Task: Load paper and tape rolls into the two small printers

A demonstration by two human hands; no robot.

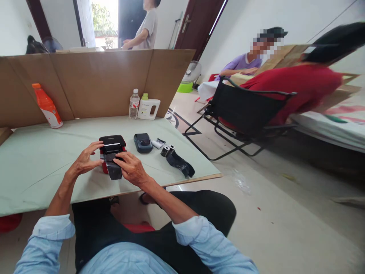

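Observation:
A small red and black label printer point(112, 139) lies on the table in front of me, its black lid raised at the far side. My left hand point(86, 158) grips its left side, thumb low and fingertips up at the lid. From the near side of the printer hangs a dark, glossy strip of film point(115, 171). My right hand point(131, 167) pinches this strip over the printer's body, fingers pointing left. The inside of the printer is partly hidden by my fingers and the film.
A dark blue device point(143, 143), a white roll point(158, 142) and a ribbon point(179, 163) on two spools lie to the right. An orange bottle point(47, 106), a clear bottle point(134, 105) and a white jug point(148, 109) stand by the cardboard screen point(99, 83). People sit beyond a black chair point(242, 110).

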